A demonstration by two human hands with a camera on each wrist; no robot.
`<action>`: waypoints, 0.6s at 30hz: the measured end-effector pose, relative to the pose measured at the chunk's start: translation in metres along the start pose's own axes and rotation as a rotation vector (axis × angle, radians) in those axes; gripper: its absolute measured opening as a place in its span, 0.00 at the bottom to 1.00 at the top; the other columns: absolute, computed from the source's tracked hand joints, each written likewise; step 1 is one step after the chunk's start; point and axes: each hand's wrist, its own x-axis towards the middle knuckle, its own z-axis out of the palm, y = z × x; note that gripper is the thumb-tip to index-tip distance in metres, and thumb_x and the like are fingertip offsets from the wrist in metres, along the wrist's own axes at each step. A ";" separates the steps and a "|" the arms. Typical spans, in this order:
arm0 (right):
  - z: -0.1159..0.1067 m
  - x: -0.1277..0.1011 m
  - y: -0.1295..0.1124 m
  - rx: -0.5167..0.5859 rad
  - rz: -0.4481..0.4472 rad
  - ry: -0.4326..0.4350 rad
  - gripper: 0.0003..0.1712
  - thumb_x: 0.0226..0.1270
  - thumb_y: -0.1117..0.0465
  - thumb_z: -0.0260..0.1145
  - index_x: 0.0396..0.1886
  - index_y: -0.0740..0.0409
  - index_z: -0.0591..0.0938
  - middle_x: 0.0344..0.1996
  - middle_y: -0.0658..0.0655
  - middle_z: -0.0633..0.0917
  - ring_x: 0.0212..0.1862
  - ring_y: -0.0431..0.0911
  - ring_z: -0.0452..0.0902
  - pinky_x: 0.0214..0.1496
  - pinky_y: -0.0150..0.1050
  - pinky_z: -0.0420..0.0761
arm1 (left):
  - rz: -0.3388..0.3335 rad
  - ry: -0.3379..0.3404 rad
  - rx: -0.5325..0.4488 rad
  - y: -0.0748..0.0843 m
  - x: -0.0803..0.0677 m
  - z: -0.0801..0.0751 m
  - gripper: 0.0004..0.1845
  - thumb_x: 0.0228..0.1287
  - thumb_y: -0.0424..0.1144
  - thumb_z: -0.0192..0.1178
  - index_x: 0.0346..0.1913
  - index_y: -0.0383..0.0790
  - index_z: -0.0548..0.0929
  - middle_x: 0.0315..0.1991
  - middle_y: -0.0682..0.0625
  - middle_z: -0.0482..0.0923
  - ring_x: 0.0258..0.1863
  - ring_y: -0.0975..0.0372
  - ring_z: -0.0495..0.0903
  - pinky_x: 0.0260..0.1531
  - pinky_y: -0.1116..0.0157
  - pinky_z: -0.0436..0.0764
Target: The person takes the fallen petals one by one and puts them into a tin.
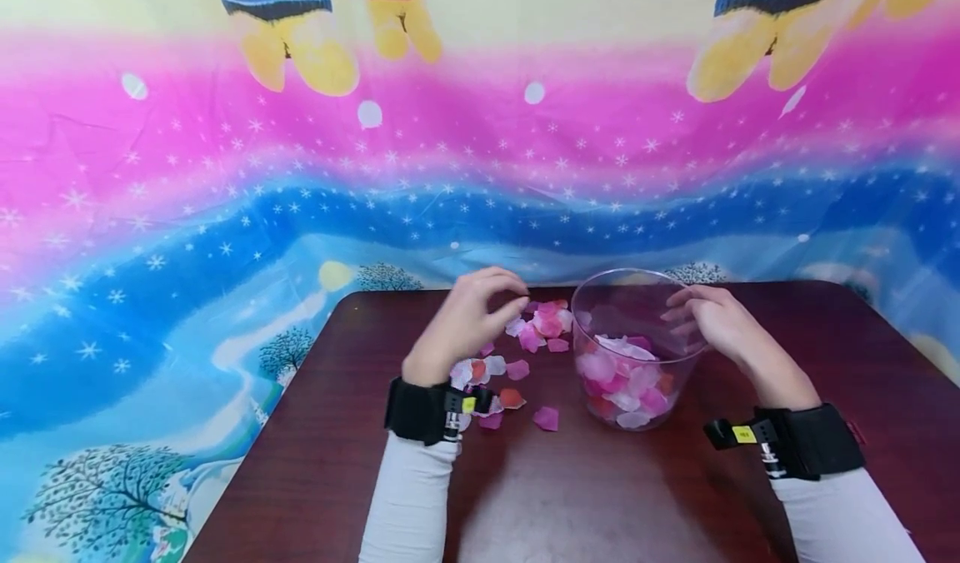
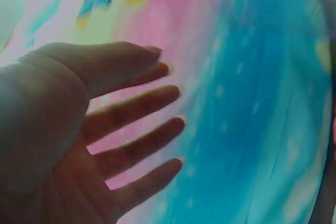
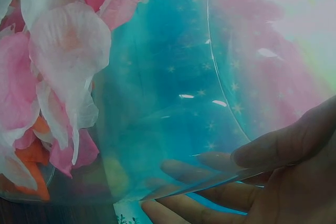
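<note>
A clear plastic container (image 1: 672,377) stands on the dark wooden table (image 1: 525,488), partly filled with pink, white and orange petals (image 1: 626,384). My right hand (image 1: 686,313) grips its rim on the right side. In the right wrist view the thumb (image 3: 294,140) lies on one side of the clear wall (image 3: 173,103), the fingers show through it, and the petals (image 3: 58,61) fill the left. My left hand (image 1: 516,298) hovers over loose petals (image 1: 536,334) left of the container. Its fingers are relaxed and hold nothing. The left wrist view shows that hand (image 2: 121,129) spread and empty.
More loose petals (image 1: 517,396) lie near my left wrist. A bright pink, blue and yellow printed cloth (image 1: 225,171) hangs behind the table and drapes down on the left. Black wrist straps (image 1: 802,442) sit on both forearms.
</note>
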 end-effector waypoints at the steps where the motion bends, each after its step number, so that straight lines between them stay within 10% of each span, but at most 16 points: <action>1: 0.001 0.000 0.000 -0.003 0.002 -0.003 0.27 0.77 0.67 0.33 0.64 0.78 0.69 0.55 0.78 0.80 0.46 0.61 0.84 0.37 0.44 0.86 | -0.048 0.004 0.004 -0.008 -0.005 -0.006 0.09 0.72 0.37 0.65 0.51 0.42 0.88 0.52 0.50 0.85 0.58 0.59 0.80 0.63 0.61 0.75; 9: 0.001 -0.001 0.000 -0.006 -0.020 -0.020 0.27 0.77 0.67 0.34 0.64 0.78 0.69 0.57 0.78 0.79 0.47 0.60 0.84 0.38 0.44 0.86 | -0.382 -0.114 -0.008 -0.048 -0.034 -0.032 0.11 0.72 0.38 0.65 0.52 0.39 0.87 0.47 0.46 0.86 0.46 0.54 0.84 0.50 0.53 0.82; 18: 0.001 0.000 0.001 -0.016 -0.031 -0.022 0.28 0.76 0.67 0.34 0.65 0.78 0.69 0.57 0.78 0.80 0.48 0.62 0.84 0.37 0.44 0.86 | -0.750 -0.407 -0.019 -0.077 -0.048 -0.009 0.23 0.58 0.35 0.75 0.57 0.40 0.84 0.54 0.40 0.82 0.48 0.52 0.80 0.47 0.53 0.84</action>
